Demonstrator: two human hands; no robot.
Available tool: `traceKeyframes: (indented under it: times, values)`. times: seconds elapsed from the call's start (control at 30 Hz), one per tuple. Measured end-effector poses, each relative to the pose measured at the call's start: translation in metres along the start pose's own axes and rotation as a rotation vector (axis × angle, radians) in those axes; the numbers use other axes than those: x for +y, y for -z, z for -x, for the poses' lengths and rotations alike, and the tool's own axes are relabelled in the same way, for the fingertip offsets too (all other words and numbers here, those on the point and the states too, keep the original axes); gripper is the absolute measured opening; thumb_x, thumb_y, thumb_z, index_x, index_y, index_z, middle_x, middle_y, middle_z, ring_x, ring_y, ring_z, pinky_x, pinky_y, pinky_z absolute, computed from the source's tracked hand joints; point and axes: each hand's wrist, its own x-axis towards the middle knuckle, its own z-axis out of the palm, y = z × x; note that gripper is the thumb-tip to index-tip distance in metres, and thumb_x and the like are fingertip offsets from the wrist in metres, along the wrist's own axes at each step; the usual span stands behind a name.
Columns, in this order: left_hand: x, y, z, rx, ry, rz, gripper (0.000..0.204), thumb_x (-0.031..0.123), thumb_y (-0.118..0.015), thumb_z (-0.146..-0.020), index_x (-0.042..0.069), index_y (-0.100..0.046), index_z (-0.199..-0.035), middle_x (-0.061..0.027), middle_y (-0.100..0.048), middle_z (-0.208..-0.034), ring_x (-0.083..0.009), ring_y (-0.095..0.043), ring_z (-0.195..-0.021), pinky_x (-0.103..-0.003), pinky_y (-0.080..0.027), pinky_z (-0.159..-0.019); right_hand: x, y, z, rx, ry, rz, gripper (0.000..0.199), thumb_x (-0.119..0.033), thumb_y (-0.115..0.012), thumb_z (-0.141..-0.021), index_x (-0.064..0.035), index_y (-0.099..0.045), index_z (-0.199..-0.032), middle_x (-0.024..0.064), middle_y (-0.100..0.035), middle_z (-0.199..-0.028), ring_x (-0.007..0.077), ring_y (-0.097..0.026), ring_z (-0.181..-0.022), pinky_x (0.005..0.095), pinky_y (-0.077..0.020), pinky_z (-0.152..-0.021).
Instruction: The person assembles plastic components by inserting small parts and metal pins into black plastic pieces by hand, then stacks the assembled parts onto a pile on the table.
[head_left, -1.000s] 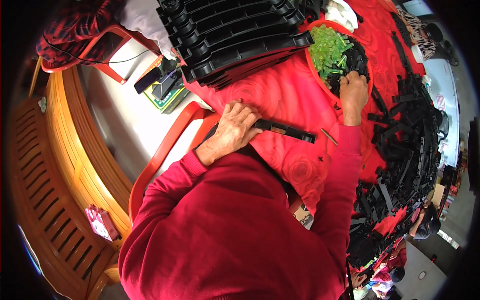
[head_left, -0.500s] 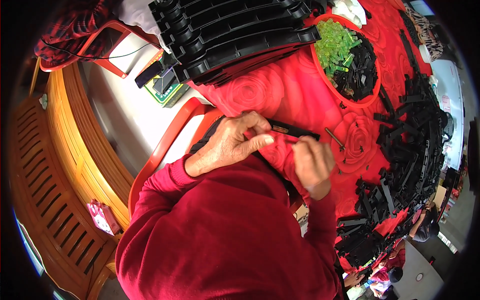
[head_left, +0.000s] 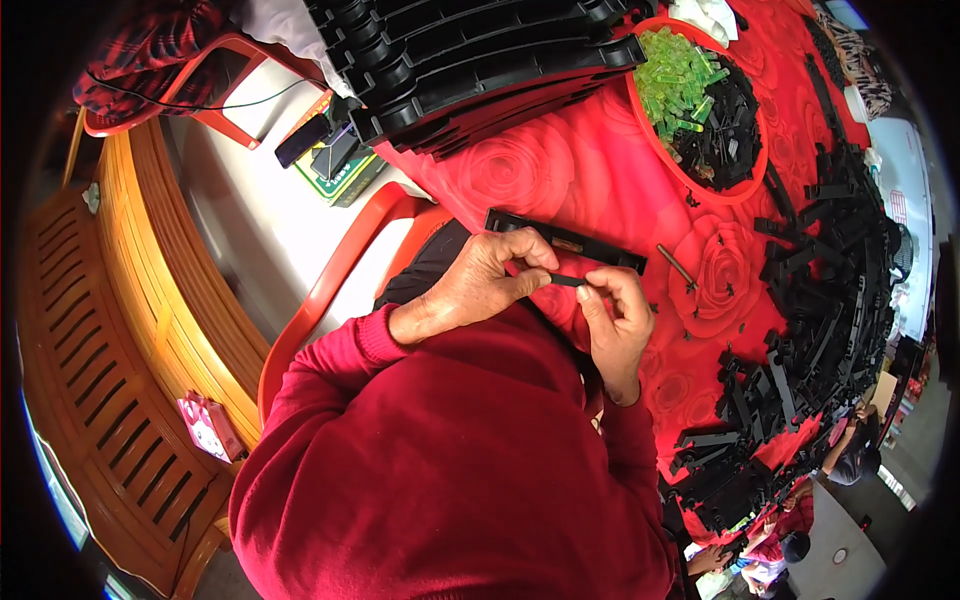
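Observation:
A small black strip-like plastic piece (head_left: 567, 281) spans the gap between my hands. My left hand (head_left: 492, 275) pinches its left end between thumb and fingers. At its right end, my right hand (head_left: 618, 312) grips it with thumb and forefinger. Just beyond my fingers, a long black plastic housing (head_left: 600, 251) lies slanted on the red rose-patterned tablecloth (head_left: 500, 172), partly hidden by my left hand. A thin brownish rod (head_left: 677, 266) rests on the cloth right of the housing.
A red basin (head_left: 738, 196) at the upper right holds green translucent pieces (head_left: 672, 85) and small black parts (head_left: 728, 130). Stacked black trays (head_left: 480, 70) stand at the far side. Heaped black plastic parts (head_left: 815, 320) cover the table's right. A red chair (head_left: 330, 290) is at my left.
My right hand has turned and come up to the left hand, and the black piece now shows between them. My left hand has shifted slightly, uncovering more of the housing.

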Motion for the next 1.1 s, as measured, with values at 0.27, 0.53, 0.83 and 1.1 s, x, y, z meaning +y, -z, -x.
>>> traceKeyframes:
  times: [0.27,0.53,0.83,1.1]
  values:
    - [-0.004,-0.005,-0.002,0.095,-0.278,-0.345,0.016,-0.001,-0.065,-0.076,0.002,-0.06,-0.091,-0.0091,-0.062,-0.087,-0.0243,-0.06,-0.08,-0.033,-0.048,-0.072,-0.001,-0.001,-0.004,0.021,-0.246,-0.209,0.011,0.003,-0.065,-0.079,-0.0018,-0.058,-0.087,-0.0034,-0.053,-0.074,0.0016,-0.045,-0.064,0.0181,-0.0386,-0.056]
    - [-0.002,0.04,-0.018,0.33,-0.56,-0.724,0.017,0.005,-0.067,-0.074,0.004,-0.062,-0.09,-0.0091,-0.061,-0.085,-0.0271,-0.058,-0.082,-0.037,-0.045,-0.076,0.006,0.02,-0.039,0.125,-0.068,0.112,0.011,0.003,-0.064,-0.077,-0.0039,-0.061,-0.085,0.0002,-0.058,-0.076,0.0072,-0.049,-0.069,0.0213,-0.0409,-0.063]
    - [-0.016,0.048,-0.018,0.211,-0.554,-0.772,0.015,0.005,-0.066,-0.075,0.003,-0.062,-0.088,-0.0081,-0.061,-0.09,-0.0271,-0.058,-0.087,-0.037,-0.045,-0.077,0.008,-0.001,-0.043,-0.005,-0.007,0.315,0.013,0.004,-0.063,-0.072,-0.0056,-0.061,-0.079,0.0037,-0.061,-0.075,0.0193,-0.052,-0.079,0.0316,-0.0428,-0.071]
    - [-0.022,0.05,-0.019,0.216,-0.535,-0.802,0.014,0.007,-0.067,-0.073,0.003,-0.062,-0.086,-0.0074,-0.06,-0.089,-0.027,-0.058,-0.087,-0.038,-0.045,-0.077,0.011,-0.002,-0.047,-0.035,0.046,0.345,0.012,0.006,-0.062,-0.07,-0.0046,-0.061,-0.076,0.0047,-0.061,-0.076,0.0211,-0.053,-0.08,0.033,-0.0424,-0.072]
